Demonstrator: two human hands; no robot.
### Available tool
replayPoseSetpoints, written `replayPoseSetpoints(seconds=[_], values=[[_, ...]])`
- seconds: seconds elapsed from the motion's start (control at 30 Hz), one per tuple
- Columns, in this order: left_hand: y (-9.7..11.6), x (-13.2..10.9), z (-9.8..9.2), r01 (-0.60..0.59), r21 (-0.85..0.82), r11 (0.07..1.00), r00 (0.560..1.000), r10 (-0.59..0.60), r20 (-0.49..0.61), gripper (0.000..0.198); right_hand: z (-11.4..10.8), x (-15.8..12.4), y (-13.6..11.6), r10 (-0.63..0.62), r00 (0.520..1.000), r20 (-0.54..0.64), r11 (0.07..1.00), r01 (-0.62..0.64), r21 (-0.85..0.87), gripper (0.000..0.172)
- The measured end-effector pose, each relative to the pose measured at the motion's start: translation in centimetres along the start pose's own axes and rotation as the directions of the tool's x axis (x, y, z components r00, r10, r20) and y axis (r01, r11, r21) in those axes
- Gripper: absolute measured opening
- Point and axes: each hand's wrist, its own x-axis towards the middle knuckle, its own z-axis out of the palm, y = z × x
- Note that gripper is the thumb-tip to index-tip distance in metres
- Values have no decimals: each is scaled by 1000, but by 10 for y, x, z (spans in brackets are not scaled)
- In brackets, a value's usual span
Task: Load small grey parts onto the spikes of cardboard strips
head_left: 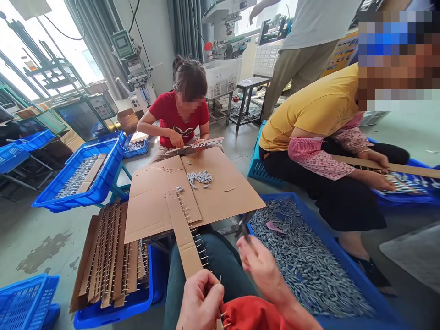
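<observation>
My left hand (pixel 201 298) is closed around the near end of a long cardboard strip (pixel 182 233) that has small metal pins stuck along its right edge. The strip runs from my lap up onto a flat cardboard sheet (pixel 220 192). My right hand (pixel 259 263) hovers to the right, blurred, its fingers pinched on a small dark pin-like part (pixel 244 230). A little heap of grey metal parts (pixel 200 178) lies on the sheet. Right of my knee, a blue tray (pixel 330 238) is full of the same grey parts.
A blue tray (pixel 113 311) at lower left holds several filled cardboard strips (pixel 110 256). A person in red (pixel 178 114) sits opposite with a strip. A person in yellow (pixel 319 114) sits at right over another blue tray. More blue trays (pixel 82 174) stand at left; machines behind.
</observation>
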Motion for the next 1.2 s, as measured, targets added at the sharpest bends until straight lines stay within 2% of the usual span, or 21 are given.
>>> replayPoseSetpoints(seconds=[0.07,0.13,0.3,0.47,0.6,0.73,0.8,0.87,0.97,1.1,1.2], values=[[-5,-1,0,25,-76,997,1000,-24,19,41,-17,13,-7,-51,996,-70,997,46,-67,51],[-5,1,-2,8,-143,990,1000,-7,10,41,-26,17,-14,-131,991,-22,975,125,-183,50],[5,6,-8,-9,-288,958,1000,16,22,36,-24,11,-20,-214,976,43,906,215,-364,45],[3,18,-12,82,-471,879,995,-44,92,32,-26,17,-11,-182,969,165,869,237,-433,41],[11,49,-4,147,-545,826,986,-82,142,31,-29,31,-4,-120,972,204,880,199,-431,37],[25,90,15,159,-552,818,981,-67,183,33,-28,46,-1,-85,961,262,890,192,-414,29],[30,109,23,172,-555,814,974,-56,221,32,-27,51,0,-89,958,274,874,207,-440,28],[34,127,26,160,-569,807,977,-49,207,29,-29,57,2,-98,955,279,840,230,-492,28],[37,148,23,101,-585,805,993,-43,113,23,-35,74,1,-118,956,268,730,267,-630,27],[39,162,14,106,-594,797,994,-80,69,20,-41,116,-10,-184,958,222,418,280,-864,24],[39,165,9,118,-613,781,993,-104,58,20,-38,148,-17,-204,948,244,218,287,-933,21]])
